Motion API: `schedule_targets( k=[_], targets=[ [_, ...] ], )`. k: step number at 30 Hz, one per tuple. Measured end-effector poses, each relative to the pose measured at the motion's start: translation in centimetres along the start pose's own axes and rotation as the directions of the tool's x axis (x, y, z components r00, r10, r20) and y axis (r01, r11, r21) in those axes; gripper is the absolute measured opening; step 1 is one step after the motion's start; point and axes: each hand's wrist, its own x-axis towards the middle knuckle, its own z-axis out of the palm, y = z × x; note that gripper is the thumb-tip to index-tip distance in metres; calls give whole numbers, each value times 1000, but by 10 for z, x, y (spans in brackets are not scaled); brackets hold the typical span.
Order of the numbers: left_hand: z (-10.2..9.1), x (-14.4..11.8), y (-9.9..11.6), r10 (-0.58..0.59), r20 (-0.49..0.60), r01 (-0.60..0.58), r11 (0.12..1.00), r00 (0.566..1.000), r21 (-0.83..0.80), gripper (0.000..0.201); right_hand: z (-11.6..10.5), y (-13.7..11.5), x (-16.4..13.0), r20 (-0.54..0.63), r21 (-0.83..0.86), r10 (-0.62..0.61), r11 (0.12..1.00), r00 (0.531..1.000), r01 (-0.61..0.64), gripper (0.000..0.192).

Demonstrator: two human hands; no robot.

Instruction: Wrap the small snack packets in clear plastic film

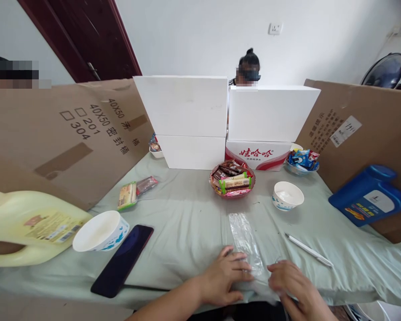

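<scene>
Bag [242,234]: flat on desk [183,209], seemingly unfilled
Left hand [229,276]: grip apart, over near end
Right hand [292,281]: beside it, curled; cannot tell if clamped
Progress: far end laid out, near end apparently unfinished

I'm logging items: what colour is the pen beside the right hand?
The pen is white; head view shows it.

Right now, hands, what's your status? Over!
Left hand spread at the near end of the clear plastic. Right hand beside it, grip unclear. Candy basket beyond, pen off right.
</scene>
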Motion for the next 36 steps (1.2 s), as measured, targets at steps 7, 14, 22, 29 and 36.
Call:
schedule_targets(
  k=[7, 14, 22, 29, 36],
  targets=[
    [-7, 4, -2, -160, -2, 155, 961, 987, -228, 78, 29, 41, 109, 132, 307, 473, 816, 871, -490, 16],
    [4, 0, -16, -279, -59, 232, 882, 958, -410, 111, 65, 56, 148, 3, 72, 548, 834, 836, -547, 25],
    [-2, 5, -10, -164, -110, 125, 947, 980, -296, 65, 80, 55, 160, -31, -234, 646, 738, 763, -634, 20],
    [-3, 7, -7, -134, -117, 113, 978, 984, -173, 55, 93, 51, 165, -62, -380, 679, 661, 731, -647, 25],
    [-15, 5, 4, -284, -263, 250, 956, 922, -155, 43, 93, 50, 171, -57, -417, 691, 639, 721, -646, 25]
  ],
)
